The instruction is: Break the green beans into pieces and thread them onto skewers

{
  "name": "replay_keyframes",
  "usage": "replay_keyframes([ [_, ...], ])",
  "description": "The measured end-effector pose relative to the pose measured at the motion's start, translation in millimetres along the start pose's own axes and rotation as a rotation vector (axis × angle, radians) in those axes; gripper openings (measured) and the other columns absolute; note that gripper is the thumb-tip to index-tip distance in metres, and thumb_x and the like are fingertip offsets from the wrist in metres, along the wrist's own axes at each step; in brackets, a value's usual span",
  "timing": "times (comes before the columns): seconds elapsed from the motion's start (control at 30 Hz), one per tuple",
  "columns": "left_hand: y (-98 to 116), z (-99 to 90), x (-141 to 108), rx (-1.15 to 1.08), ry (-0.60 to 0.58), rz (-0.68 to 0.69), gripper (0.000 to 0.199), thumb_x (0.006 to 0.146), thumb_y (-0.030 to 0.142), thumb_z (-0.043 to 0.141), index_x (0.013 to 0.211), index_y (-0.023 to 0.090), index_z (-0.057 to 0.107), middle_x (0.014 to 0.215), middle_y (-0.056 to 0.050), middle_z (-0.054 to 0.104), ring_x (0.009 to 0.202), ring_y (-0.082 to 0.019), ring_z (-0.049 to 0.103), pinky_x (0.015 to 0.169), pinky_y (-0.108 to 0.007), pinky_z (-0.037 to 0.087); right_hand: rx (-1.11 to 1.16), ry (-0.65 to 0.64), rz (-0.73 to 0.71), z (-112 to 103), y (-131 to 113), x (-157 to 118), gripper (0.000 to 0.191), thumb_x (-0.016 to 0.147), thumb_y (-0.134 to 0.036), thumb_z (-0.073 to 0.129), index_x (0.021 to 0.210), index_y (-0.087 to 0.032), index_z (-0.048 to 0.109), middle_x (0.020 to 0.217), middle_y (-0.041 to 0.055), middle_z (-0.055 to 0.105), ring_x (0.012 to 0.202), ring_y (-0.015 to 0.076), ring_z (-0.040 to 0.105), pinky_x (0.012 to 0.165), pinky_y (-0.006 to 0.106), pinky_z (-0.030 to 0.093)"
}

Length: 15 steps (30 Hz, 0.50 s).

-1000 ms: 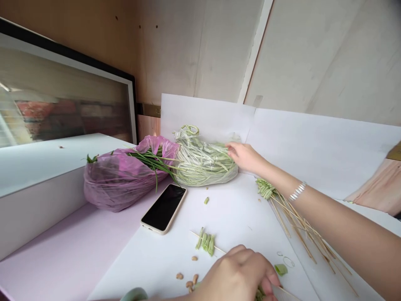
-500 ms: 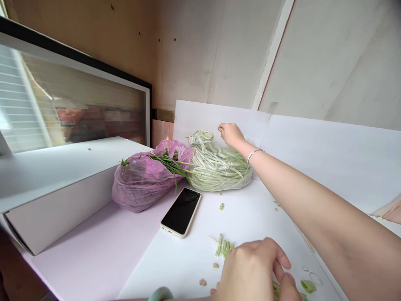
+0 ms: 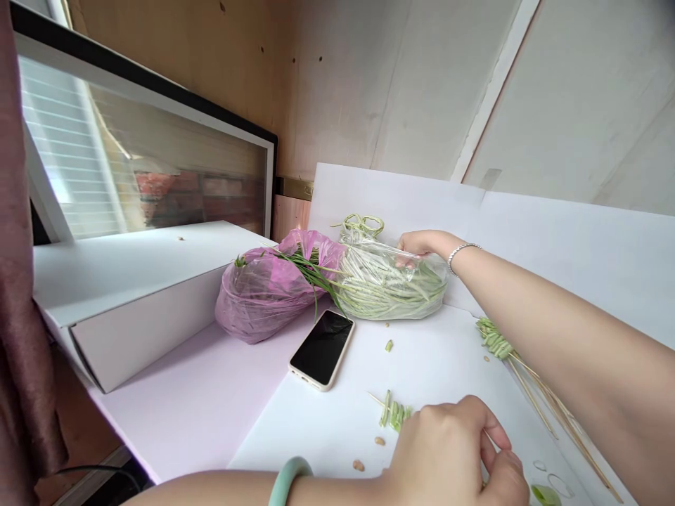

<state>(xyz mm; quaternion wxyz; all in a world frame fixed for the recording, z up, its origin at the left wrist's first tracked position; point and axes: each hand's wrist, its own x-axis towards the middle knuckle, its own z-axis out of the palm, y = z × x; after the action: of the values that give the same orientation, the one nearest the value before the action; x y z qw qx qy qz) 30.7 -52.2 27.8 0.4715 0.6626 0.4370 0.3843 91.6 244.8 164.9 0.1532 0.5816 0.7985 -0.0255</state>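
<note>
My right hand (image 3: 422,246) rests at the top of a clear plastic bag of long pale green beans (image 3: 390,292), its fingers partly behind the film. My left hand (image 3: 453,450) is curled at the bottom edge of the view, with its fingertips hiding whatever lies under them. A short row of green bean pieces on a wooden skewer (image 3: 393,411) lies just left of that hand. Brown seeds (image 3: 358,465) are scattered nearby. Several skewers with green pieces bunched at their ends (image 3: 496,339) lie under my right forearm.
A pink plastic bag of green stalks (image 3: 258,302) and a dark-screened smartphone (image 3: 321,349) lie left of the beans. White boards (image 3: 390,197) line the back. A white box (image 3: 142,302), a leaning framed picture (image 3: 158,154) and a dark curtain (image 3: 24,281) stand further left.
My right hand has dropped from above the bean bag onto its top. The whole scene has shifted rightward in view, and the skewer bunch has reappeared beyond my forearm.
</note>
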Motion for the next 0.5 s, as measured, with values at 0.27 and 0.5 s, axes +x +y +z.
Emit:
replay_keyframes([
  [0.27, -7.0, 7.7, 3.2, 0.009, -0.065, 0.005, 0.007, 0.07, 0.022, 0.048, 0.075, 0.022, 0.053, 0.057, 0.005, 0.05, 0.053, -0.012, 0.047, 0.052, -0.023, 0.035, -0.051, -0.123, -0.045, 8.8, -9.4, -3.5, 0.03, 0.094, -0.033, 0.058, 0.12, -0.017, 0.059, 0.121, 0.0082, 0.061, 0.1, 0.0222, 0.063, 0.084, 0.042, 0.054],
  [0.5, -13.6, 8.2, 3.0, 0.006, -0.072, 0.0, 0.008, 0.069, 0.022, 0.049, 0.074, 0.022, 0.054, 0.059, 0.005, 0.052, 0.052, -0.011, 0.047, 0.049, -0.023, 0.034, -0.079, -0.109, -0.095, 14.7, -11.7, -4.7, 0.03, 0.094, -0.033, 0.059, 0.119, -0.017, 0.059, 0.121, 0.0076, 0.061, 0.101, 0.0234, 0.063, 0.084, 0.042, 0.054],
])
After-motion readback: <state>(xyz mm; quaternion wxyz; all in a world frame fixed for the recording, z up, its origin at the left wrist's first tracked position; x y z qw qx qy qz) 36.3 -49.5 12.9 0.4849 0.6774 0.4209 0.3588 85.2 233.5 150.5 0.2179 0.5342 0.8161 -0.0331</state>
